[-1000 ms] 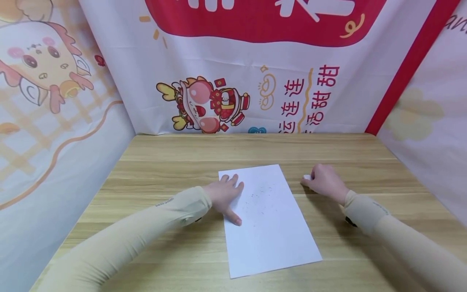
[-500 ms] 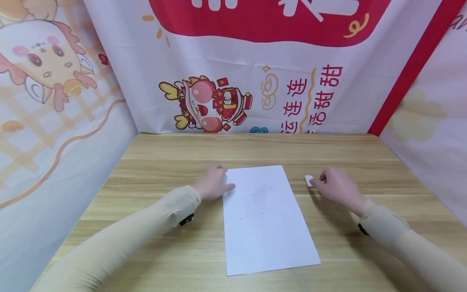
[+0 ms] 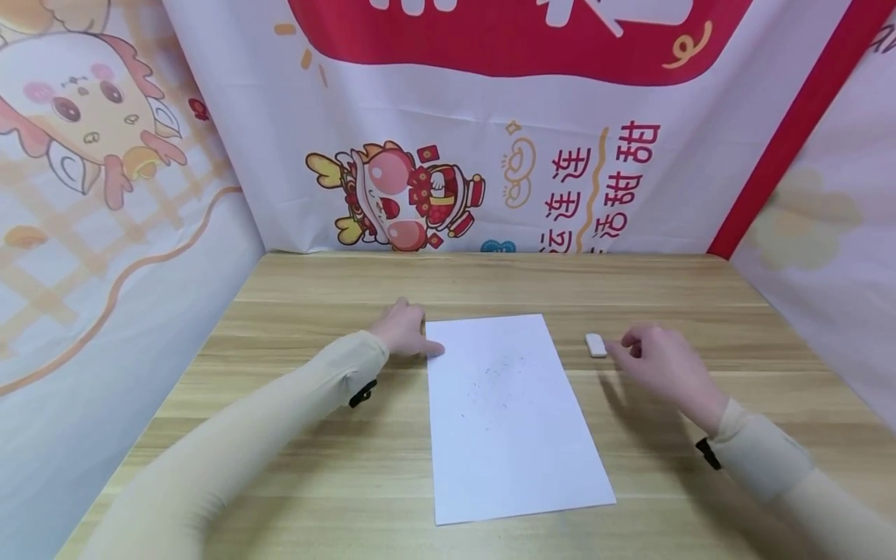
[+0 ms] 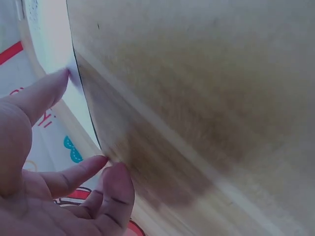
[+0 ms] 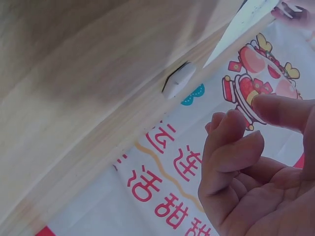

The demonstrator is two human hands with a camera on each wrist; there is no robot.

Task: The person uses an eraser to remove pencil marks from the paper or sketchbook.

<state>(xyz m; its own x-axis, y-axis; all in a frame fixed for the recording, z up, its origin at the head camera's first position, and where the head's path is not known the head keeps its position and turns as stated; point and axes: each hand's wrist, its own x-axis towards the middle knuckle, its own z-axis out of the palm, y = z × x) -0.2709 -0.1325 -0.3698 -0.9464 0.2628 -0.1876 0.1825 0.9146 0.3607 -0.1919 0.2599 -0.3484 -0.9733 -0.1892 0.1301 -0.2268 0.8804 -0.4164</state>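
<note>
A white sheet of paper (image 3: 521,467) lies on the table, with small dark specks scattered over its upper half. My left hand (image 3: 402,330) is at the sheet's far left corner, its thumb on the paper. In the left wrist view the thumb of that hand (image 4: 29,187) touches the paper's edge, and the index fingertip is close to the corner. To the right of the sheet lies a small white eraser (image 3: 596,345). Just right of the eraser is my right hand (image 3: 665,365), fingers loosely bent. The right wrist view shows nothing between its thumb and fingers.
The wood-grain table (image 3: 315,482) ends at the back against a white and red printed cloth (image 3: 448,101). Printed cloths also hang at the left (image 3: 126,257) and right (image 3: 826,272) sides.
My right hand has let go of the eraser and drawn back to the right. My left hand has slid from lying spread on the paper to its far left corner.
</note>
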